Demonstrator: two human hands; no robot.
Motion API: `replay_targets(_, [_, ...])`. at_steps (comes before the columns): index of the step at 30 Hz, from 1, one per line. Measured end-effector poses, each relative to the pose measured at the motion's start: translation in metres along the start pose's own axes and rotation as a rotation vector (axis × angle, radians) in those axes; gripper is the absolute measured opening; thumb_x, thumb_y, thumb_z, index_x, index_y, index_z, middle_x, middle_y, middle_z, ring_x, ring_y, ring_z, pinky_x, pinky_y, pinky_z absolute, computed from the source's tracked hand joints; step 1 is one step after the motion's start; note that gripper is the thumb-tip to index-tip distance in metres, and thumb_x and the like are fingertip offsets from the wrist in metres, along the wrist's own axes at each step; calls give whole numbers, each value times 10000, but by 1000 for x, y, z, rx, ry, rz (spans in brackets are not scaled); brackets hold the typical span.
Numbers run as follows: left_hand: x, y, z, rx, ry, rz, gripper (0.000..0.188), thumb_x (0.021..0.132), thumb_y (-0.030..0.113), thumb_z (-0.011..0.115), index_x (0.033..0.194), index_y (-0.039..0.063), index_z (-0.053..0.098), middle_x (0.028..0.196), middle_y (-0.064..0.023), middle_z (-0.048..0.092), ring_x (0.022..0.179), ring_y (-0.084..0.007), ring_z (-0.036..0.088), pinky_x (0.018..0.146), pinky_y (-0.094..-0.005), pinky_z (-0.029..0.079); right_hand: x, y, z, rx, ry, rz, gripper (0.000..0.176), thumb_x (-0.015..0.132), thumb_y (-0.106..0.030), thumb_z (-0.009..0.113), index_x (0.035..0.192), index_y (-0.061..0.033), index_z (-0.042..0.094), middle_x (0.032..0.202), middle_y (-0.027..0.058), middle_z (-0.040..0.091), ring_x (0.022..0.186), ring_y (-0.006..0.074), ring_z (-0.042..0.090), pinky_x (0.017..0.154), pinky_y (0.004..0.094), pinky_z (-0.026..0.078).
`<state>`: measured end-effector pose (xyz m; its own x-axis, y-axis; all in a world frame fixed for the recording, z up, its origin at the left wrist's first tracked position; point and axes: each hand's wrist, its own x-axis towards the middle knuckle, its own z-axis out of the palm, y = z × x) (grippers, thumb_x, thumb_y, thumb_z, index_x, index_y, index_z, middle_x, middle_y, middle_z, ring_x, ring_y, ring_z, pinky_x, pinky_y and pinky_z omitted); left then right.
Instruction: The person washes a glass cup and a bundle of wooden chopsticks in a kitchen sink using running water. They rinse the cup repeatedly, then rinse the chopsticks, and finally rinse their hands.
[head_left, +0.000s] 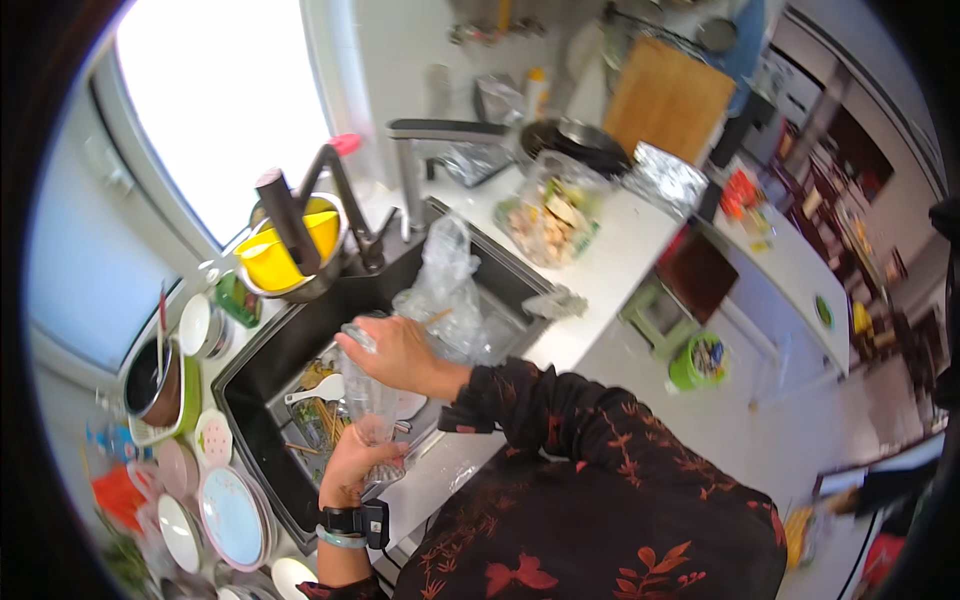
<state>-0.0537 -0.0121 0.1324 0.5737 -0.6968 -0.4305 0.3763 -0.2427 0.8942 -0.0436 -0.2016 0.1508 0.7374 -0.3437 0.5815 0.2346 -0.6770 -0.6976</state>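
My left hand (354, 459) grips the lower part of a tall transparent vessel (367, 394), whose base shows below my fingers. My right hand (401, 354) is closed around its rim. The vessel is held over the dark double-bowl sink (259, 420). Under my hands, a white spoon or rice paddle (319, 391) lies among wooden chopsticks (330, 421) and food scraps in the near bowl. Crumpled transparent plastic bags (446, 292) fill much of the other bowl, beyond my right hand.
Stacked plates (231, 517) and a dark pot (154, 386) line the counter at left. A yellow basin (274, 259) stands behind the sink near the faucet (409, 172). A bag of food (559, 225) rests on the right counter; a green bin (697, 364) stands on the floor.
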Motion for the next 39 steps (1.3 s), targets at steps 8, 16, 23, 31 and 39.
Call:
replay_targets(8, [23,-11,3,1080,340,416,500,724,34,695,1152,-68,459,834,-171,644,658,-309,654,568,-401,522,-9,26,-3,8,100,202,418,848,-412,638,850,3,687,763,219,672,752,412,662,678,476,519])
replay_targets(16, [15,-17,-5,784,384,264,565,752,81,727,1216,-59,436,809,-107,648,603,-218,641,577,-354,523,-9,8,11,-131,-65,210,425,867,-449,617,717,-52,604,664,211,640,685,412,649,609,521,495])
replay_targets(23, [-10,-8,-11,67,18,87,524,725,72,719,1158,-51,450,835,-107,655,609,-197,645,589,-337,519,1,8,21,202,-155,189,409,874,-359,642,757,31,600,688,269,551,696,457,572,570,466,426])
replay_targets(31, [-23,-27,-8,1037,674,300,446,739,75,703,1108,-16,470,715,-99,597,670,-246,656,634,-361,536,-13,-17,39,32,-194,106,339,851,-363,644,765,-35,640,706,219,642,715,420,636,636,493,496])
replay_targets(39, [-67,-28,-17,-442,52,82,435,801,35,683,1188,2,487,750,-57,588,581,-170,595,626,-372,546,-5,-26,69,828,-282,289,351,861,-302,662,762,33,627,578,118,558,563,114,480,558,329,429])
